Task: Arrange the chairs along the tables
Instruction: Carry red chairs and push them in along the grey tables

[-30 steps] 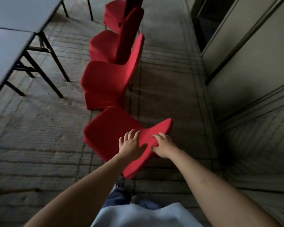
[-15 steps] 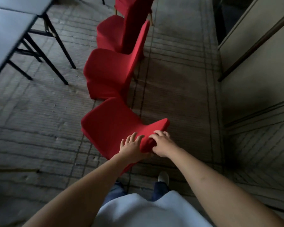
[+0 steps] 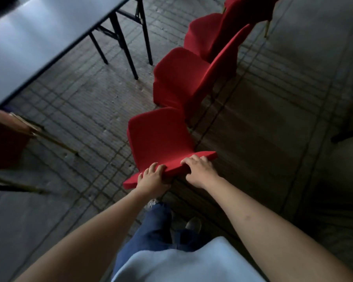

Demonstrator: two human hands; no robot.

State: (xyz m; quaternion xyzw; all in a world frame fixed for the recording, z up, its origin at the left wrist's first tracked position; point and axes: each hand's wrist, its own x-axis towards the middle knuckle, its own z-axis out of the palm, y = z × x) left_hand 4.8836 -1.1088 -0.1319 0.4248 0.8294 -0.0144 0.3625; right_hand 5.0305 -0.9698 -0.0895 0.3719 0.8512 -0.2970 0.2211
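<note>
A red covered chair (image 3: 157,135) stands right in front of me, its seat facing away from me. My left hand (image 3: 152,180) grips the top edge of its backrest near the left end. My right hand (image 3: 199,169) grips the same edge further right, fingers curled over it. Two more red chairs (image 3: 183,78) (image 3: 208,35) stand in a row beyond it, seats turned toward the grey folding table (image 3: 39,43) at the upper left. The table's black legs (image 3: 128,49) stand between table and chairs.
At the left edge part of another chair (image 3: 6,143) with gold legs sits under the table end. A dark furniture leg (image 3: 346,133) shows at the right edge. Ribbed grey carpet (image 3: 80,102) lies between the table and the chair row. My feet (image 3: 194,224) are just behind the held chair.
The view has swung to the right, so the table now fills the upper left. The held chair's backrest has turned from pointing upper right to lying nearly crosswise. Both hands stay on it.
</note>
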